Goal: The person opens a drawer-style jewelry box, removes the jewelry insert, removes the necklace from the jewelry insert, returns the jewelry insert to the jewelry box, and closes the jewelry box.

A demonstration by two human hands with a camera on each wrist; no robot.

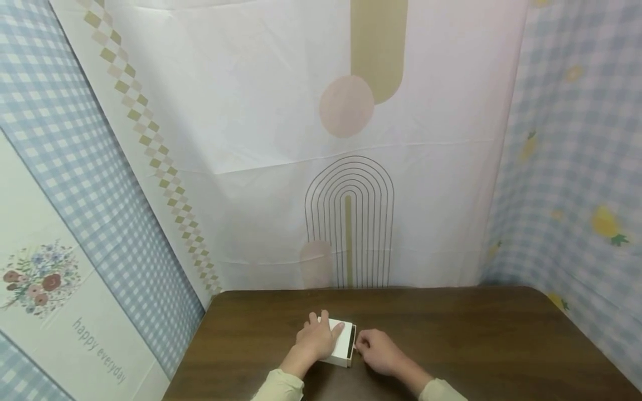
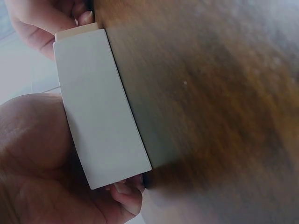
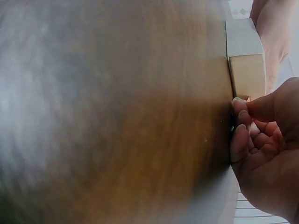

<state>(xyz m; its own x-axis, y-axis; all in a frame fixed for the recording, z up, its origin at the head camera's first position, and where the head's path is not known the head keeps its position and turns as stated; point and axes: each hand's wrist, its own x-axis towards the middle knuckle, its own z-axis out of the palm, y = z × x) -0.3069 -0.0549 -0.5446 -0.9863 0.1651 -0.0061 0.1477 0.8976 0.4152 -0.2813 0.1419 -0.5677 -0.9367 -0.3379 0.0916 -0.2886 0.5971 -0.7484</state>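
A white sliding box (image 1: 343, 344) lies on the brown table, its cream inner drawer (image 3: 247, 74) pulled slightly out of the right end. In the head view a dark gap shows between the white sleeve and the drawer's end wall. My left hand (image 1: 317, 337) grips the sleeve from above, thumb across the top; the left wrist view shows fingertips (image 2: 124, 189) curled at the sleeve's left end. At the drawer's end, my right hand (image 1: 379, 352) pinches a small pull tab between thumb and forefinger, its other fingers curled in. The tab is mostly hidden by those fingers.
The dark wooden table (image 1: 451, 323) extends around the box, with rounded far corners. Behind it hangs a white patterned curtain (image 1: 261, 211). Blue checked cloths hang at the left (image 1: 115, 184) and right (image 1: 567, 184).
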